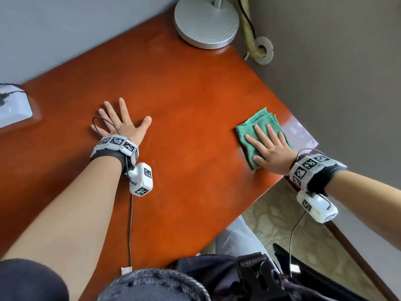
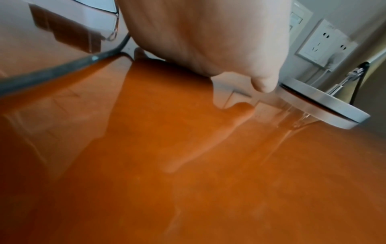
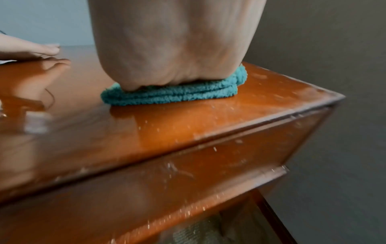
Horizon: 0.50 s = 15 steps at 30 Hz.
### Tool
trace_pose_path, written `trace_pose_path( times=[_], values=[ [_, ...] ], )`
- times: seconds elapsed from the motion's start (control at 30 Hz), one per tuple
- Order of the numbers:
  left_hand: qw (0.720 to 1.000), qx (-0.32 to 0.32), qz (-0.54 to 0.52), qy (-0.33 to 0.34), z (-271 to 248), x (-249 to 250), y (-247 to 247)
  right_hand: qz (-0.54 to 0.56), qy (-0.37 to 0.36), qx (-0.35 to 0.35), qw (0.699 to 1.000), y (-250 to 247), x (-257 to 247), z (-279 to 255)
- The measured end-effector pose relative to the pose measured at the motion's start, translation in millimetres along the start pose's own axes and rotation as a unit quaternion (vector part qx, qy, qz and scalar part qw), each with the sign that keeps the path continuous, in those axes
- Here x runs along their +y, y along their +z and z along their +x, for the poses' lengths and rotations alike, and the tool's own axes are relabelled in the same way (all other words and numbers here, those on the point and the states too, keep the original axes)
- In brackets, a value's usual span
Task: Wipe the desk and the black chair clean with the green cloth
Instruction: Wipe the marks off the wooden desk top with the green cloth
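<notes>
The glossy reddish-brown desk [image 1: 184, 109] fills the head view. A folded green cloth [image 1: 260, 122] lies near the desk's right edge, and my right hand [image 1: 268, 146] presses flat on it with fingers straight. In the right wrist view the palm [image 3: 173, 49] sits on the stacked cloth [image 3: 167, 96] close to the desk corner [image 3: 325, 99]. My left hand [image 1: 121, 122] rests flat on the bare desk with fingers spread, holding nothing. The left wrist view shows that hand's palm [image 2: 198, 36] on the desk surface [image 2: 188, 165]. The black chair is not clearly in view.
A round silver lamp base [image 1: 206, 22] stands at the desk's far corner; the lamp base [image 2: 323, 105] also shows in the left wrist view. A white device with a cable [image 1: 13, 107] sits at the far left. A wall socket [image 2: 325, 44] is behind. Patterned carpet [image 1: 282, 224] lies right of the desk.
</notes>
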<state>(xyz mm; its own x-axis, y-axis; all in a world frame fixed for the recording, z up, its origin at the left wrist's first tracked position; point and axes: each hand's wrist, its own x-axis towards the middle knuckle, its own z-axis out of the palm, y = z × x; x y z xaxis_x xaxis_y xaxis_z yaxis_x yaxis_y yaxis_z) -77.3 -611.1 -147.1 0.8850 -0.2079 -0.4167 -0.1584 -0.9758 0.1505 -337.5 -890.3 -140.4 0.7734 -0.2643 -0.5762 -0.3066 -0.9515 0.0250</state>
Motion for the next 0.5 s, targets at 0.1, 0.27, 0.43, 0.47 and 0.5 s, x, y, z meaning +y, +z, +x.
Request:
trace_pose_path(
  times=[0.1, 0.27, 0.43, 0.47, 0.5],
  values=[
    [1.000, 0.002, -0.001, 0.006, -1.4, 0.3, -0.5, 0.039, 0.040, -0.017, 0.998, 12.7, 6.2, -22.5],
    [1.000, -0.007, 0.011, 0.013, -2.1, -0.2, -5.1, 0.091, 0.059, -0.019, 0.994, 22.8, 6.5, -53.7],
    [0.996, 0.022, 0.013, 0.081, -12.9, 9.3, -2.3, 0.125, 0.054, -0.038, 0.990, 29.8, 8.8, -77.0],
    [0.993, 0.024, 0.019, 0.113, -17.7, 16.5, -0.5, 0.125, 0.049, -0.038, 0.990, 29.5, 8.9, -79.7],
    [0.988, 0.020, 0.027, 0.149, -23.0, 26.1, 2.1, 0.127, 0.045, -0.036, 0.990, 28.9, 9.4, -81.2]
  ],
)
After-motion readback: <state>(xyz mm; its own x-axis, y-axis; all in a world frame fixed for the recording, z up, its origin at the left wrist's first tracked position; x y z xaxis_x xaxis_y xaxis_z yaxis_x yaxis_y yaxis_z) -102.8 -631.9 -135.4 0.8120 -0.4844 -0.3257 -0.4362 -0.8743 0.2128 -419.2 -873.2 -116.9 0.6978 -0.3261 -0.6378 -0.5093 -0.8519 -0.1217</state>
